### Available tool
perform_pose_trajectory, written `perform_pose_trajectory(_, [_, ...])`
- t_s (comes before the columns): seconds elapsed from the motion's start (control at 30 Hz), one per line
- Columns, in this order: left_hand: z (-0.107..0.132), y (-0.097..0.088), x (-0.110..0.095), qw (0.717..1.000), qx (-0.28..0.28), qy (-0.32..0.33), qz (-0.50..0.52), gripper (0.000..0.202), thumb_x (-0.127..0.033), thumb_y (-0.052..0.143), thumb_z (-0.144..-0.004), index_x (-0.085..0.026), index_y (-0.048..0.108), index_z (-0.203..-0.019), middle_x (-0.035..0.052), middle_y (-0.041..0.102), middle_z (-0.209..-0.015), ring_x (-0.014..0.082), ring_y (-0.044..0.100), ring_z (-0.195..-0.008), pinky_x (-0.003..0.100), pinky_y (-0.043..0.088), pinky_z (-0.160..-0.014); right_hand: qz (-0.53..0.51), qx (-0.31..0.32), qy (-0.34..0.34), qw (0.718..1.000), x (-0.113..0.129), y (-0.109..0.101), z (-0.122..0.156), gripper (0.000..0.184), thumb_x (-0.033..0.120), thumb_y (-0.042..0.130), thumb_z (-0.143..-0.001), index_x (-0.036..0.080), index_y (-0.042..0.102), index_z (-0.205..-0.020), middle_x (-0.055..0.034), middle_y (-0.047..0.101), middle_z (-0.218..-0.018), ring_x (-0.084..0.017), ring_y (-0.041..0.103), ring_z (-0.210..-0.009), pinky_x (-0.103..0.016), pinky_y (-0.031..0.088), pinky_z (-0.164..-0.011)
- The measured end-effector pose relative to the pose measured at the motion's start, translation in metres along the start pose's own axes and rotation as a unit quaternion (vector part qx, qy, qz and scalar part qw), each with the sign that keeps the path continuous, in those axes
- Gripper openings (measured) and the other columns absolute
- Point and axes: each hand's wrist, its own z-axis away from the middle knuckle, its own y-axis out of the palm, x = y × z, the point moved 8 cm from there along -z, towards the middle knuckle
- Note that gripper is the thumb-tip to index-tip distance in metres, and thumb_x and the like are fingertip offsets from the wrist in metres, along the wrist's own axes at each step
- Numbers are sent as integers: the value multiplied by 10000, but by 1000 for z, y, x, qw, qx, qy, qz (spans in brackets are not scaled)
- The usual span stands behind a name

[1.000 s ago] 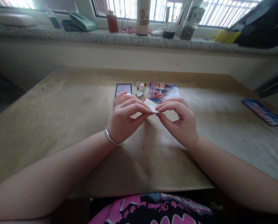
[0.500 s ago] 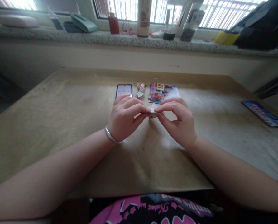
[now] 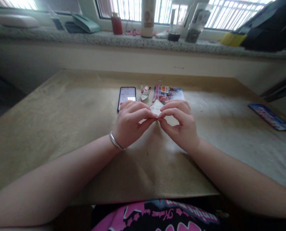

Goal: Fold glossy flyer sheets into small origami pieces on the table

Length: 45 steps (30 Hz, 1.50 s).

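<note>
While the head view looks down on the tabletop (image 3: 73, 112), left hand (image 3: 133, 120) and right hand (image 3: 180, 123) meet mid-table, thumbs and forefingers pinched together on the near edge of a small white paper (image 3: 156, 106). Paper sits just short of the printed leaflets (image 3: 172, 93), its far corner pointed. Folding judged partway: a crease seems under pressure, not yet finished; remaining folds cannot be counted. Beyond, between smartphone (image 3: 127, 93) and leaflets, a crumpled-looking red-and-white paper piece (image 3: 145, 92) lies apart, apparently already folded.
</note>
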Motion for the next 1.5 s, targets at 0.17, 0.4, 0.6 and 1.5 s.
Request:
perform_pose_trajectory(0.17, [0,-1,-3,1000,-8,20,-21,90,-269,677,-812,-227,627,-750,-23,667,-762,125,589,-732,303,431,-748,-1,-3,13,1000,-3,1,2,109,152,625,-782,256,606,-807,-3,640,-849,-192,596,-917,-418,468,-880])
perform_pose_trajectory(0.4, [0,8,-8,993,53,54,-90,173,-284,597,-851,-218,567,-694,-39,661,-737,122,566,-703,324,405,-791,32,32,9,999,1,6,3,95,166,628,-774,260,624,-788,-17,624,-901,-203,578,-956,-425,445,-897])
perform_pose_trajectory(0.6, [1,9,-5,995,64,42,-67,171,-291,599,-853,-226,586,-695,-45,670,-736,121,560,-709,329,391,-797,34,40,2,999,-2,7,4,94,162,632,-762,253,627,-783,-22,626,-915,-211,563,-989,-430,441,-921])
perform_pose_trajectory(1.5, [2,10,-11,988,54,90,-113,189,-278,601,-857,-223,567,-680,-55,681,-733,124,552,-699,330,388,-784,77,53,-36,995,-5,10,5,146,107,613,-712,250,600,-739,-21,633,-954,-239,551,-1052,-453,451,-950])
